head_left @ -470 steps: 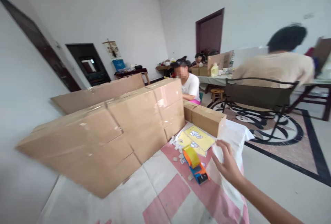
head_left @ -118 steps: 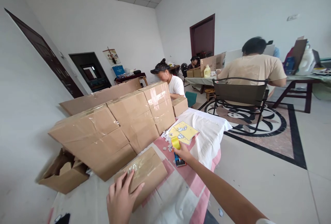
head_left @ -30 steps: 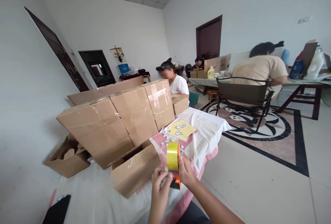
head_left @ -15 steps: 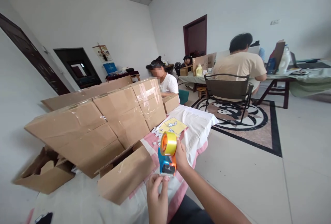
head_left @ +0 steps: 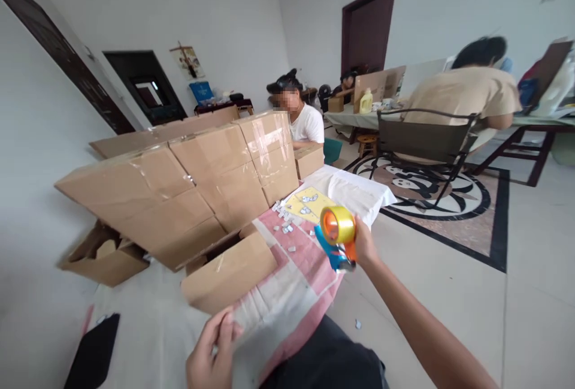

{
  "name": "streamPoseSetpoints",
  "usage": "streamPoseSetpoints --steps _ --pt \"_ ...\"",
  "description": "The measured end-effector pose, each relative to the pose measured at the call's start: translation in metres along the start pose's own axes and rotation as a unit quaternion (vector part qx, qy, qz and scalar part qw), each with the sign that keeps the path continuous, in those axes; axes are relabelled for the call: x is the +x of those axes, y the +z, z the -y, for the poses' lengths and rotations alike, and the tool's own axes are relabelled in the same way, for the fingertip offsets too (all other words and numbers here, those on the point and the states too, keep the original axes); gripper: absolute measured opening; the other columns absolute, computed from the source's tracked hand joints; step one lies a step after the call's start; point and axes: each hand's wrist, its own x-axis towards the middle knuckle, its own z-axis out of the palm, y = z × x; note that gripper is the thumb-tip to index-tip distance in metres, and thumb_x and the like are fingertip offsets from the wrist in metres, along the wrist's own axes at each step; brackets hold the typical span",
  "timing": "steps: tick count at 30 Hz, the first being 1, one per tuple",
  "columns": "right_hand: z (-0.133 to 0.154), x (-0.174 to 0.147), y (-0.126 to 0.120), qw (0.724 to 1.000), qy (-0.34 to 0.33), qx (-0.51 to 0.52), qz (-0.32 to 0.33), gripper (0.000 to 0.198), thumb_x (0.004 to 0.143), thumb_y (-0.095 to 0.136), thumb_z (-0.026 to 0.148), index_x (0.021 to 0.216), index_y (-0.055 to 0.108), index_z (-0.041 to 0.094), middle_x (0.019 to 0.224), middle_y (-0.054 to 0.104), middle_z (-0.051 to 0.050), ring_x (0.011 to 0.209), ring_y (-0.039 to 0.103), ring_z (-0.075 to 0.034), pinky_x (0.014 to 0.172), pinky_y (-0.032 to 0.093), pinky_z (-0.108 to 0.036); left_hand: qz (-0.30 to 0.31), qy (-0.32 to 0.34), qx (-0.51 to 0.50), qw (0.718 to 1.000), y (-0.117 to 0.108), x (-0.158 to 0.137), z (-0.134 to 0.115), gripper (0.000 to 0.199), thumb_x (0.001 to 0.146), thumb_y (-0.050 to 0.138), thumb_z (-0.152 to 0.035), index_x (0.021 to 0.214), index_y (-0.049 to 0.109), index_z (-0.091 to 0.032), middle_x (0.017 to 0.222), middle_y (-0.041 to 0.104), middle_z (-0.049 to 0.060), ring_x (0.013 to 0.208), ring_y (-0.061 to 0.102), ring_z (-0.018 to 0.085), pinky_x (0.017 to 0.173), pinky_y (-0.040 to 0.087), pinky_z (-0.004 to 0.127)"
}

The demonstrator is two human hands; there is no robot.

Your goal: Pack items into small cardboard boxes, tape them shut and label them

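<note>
My right hand (head_left: 365, 244) grips a tape dispenser (head_left: 335, 251) with blue and orange parts, carrying a roll of yellow tape (head_left: 344, 225) on an orange hub. It is held up over the right edge of the cloth. Lower down, my left hand (head_left: 213, 347) has its thumb and fingers pinched together; what is between them, if anything, is too small to make out. An open cardboard box (head_left: 233, 269) lies just beyond the left hand. Past the dispenser, a yellow illustrated sheet (head_left: 309, 204) lies on the cloth beside small pale pieces (head_left: 287, 229).
Taped cardboard boxes (head_left: 224, 173) form a wall along the table. Another open box (head_left: 108, 263) stands at left, near a black flat object (head_left: 94, 350). A person in white (head_left: 309, 125) sits beyond the boxes; another person (head_left: 462, 95) sits in a chair at right.
My hands have moved apart: the left away from the dispenser's cutting end, down and left, the right up and right with the dispenser. The camera view has also shifted.
</note>
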Motion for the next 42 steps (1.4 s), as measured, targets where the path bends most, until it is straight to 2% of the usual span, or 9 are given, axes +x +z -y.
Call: streamPoseSetpoints --steps 7,16,19,23,29,33,36,39,42 --pt "-0.058 0.065 0.059 0.989 0.023 -0.128 0.076 0.061 0.073 0.065 0.077 0.084 0.06 0.018 0.071 0.065 -0.005 0.065 0.062 -0.021 0.06 0.05 -0.034 0.08 -0.003 -0.106 0.991 0.024 0.006 -0.034 0.086 0.08 0.07 -0.06 0.149 0.038 -0.021 0.077 0.073 0.003 0.064 0.061 0.016 0.068 0.054 0.031" --pt "-0.049 0.072 0.066 0.957 -0.077 -0.281 0.0 0.051 0.067 0.077 0.057 0.086 0.045 0.024 0.089 0.054 -0.002 0.088 0.049 -0.021 0.077 0.043 -0.034 0.086 0.024 -0.129 0.988 0.017 0.022 -0.049 0.078 0.087 0.066 -0.052 0.151 0.033 -0.022 0.08 0.073 0.004 0.064 0.06 0.015 0.066 0.053 0.03" --pt "-0.022 0.033 0.088 0.938 -0.132 -0.292 0.13 0.032 0.077 0.073 0.048 0.083 0.057 0.022 0.087 0.058 -0.003 0.084 0.052 -0.021 0.079 0.043 -0.035 0.085 0.027 -0.131 0.987 0.016 0.023 -0.047 0.076 0.088 0.065 -0.051 0.151 0.034 -0.023 0.082 0.073 0.004 0.067 0.061 0.016 0.067 0.053 0.03" --pt "0.008 -0.043 0.138 0.844 -0.194 -0.256 0.429 0.017 0.086 0.074 0.038 0.095 0.072 0.023 0.098 0.063 -0.005 0.093 0.059 -0.021 0.087 0.046 -0.036 0.091 0.03 -0.141 0.985 0.018 0.018 -0.048 0.076 0.088 0.066 -0.051 0.151 0.034 -0.023 0.081 0.071 0.003 0.064 0.06 0.015 0.063 0.053 0.029" --pt "0.028 -0.098 0.174 0.804 -0.23 -0.227 0.499 0.007 0.09 0.068 0.02 0.086 0.073 0.022 0.094 0.055 -0.004 0.093 0.058 -0.02 0.083 0.048 -0.035 0.067 0.039 -0.161 0.984 0.019 0.006 -0.044 0.08 0.087 0.064 -0.054 0.151 0.032 -0.019 0.063 0.061 -0.005 0.055 0.057 0.014 0.053 0.047 0.025" --pt "0.048 -0.087 0.167 0.855 -0.195 -0.196 0.438 0.01 0.092 0.067 0.026 0.084 0.072 0.022 0.089 0.056 -0.003 0.09 0.057 -0.019 0.086 0.046 -0.036 -0.027 0.083 -0.045 0.995 0.011 0.025 -0.044 0.069 0.09 0.06 -0.053 0.148 0.039 -0.023 0.1 0.076 0.011 0.09 0.071 0.024 0.075 0.056 0.036" --pt "0.06 -0.067 0.17 0.873 -0.118 -0.178 0.439 0.017 0.086 0.074 0.038 0.08 0.074 0.022 0.087 0.059 -0.002 0.086 0.058 -0.019 0.083 0.046 -0.036 -0.134 0.197 0.157 0.958 0.005 0.06 -0.051 0.061 0.092 0.058 -0.047 0.146 0.043 -0.024 0.15 0.054 0.017 0.138 0.05 0.034 0.111 0.04 0.055" --pt "0.055 -0.049 0.186 0.868 -0.037 -0.164 0.466 0.024 0.08 0.078 0.045 0.078 0.075 0.021 0.083 0.063 -0.001 0.083 0.06 -0.018 0.078 0.047 -0.033 -0.099 0.234 0.308 0.917 0.005 0.095 -0.051 0.058 0.098 0.045 -0.04 0.152 0.036 -0.021 0.158 0.045 0.018 0.151 0.032 0.034 0.12 0.02 0.065" --pt "0.034 -0.037 0.209 0.861 -0.016 -0.18 0.475 0.022 0.076 0.079 0.04 0.078 0.076 0.019 0.086 0.066 -0.001 0.086 0.062 -0.017 0.08 0.047 -0.031 -0.014 0.227 0.355 0.907 0.01 0.109 -0.038 0.057 0.101 0.039 -0.043 0.151 0.039 -0.018 0.145 0.059 0.02 0.139 0.05 0.033 0.122 0.014 0.065"
